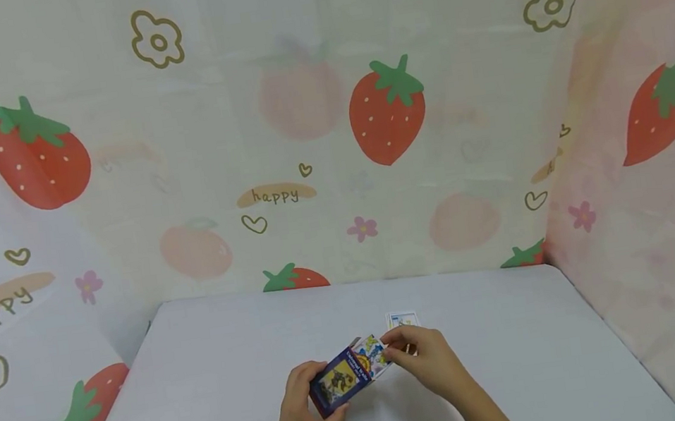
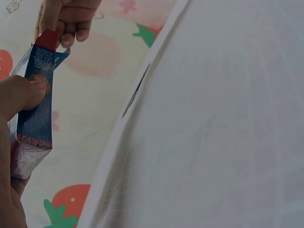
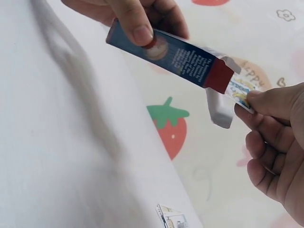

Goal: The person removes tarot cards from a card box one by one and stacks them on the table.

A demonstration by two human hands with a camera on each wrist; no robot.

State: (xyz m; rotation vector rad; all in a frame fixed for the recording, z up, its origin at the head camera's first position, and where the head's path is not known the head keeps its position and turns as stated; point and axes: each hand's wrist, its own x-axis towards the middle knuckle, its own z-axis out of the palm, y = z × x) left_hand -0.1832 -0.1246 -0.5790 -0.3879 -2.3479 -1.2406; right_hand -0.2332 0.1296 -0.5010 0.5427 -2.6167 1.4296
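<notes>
A dark blue card box (image 1: 337,380) with a picture on its front is held tilted above the table by my left hand (image 1: 304,405), thumb on one narrow side and fingers on the other. The box's end flaps stand open toward the right. From that end a colourful card (image 1: 369,354) sticks partway out. My right hand (image 1: 424,359) pinches the card's outer edge between thumb and forefinger, its other fingers curled below, as the right wrist view shows. Behind that hand, a small stack of cards (image 1: 403,318) lies on the table, partly hidden by it.
The white-covered table (image 1: 207,384) reaches back to a cloth wall (image 1: 327,133) printed with strawberries and flowers. More printed cloth (image 1: 664,210) rises along the right side, and a similar wall (image 1: 6,225) stands at the left.
</notes>
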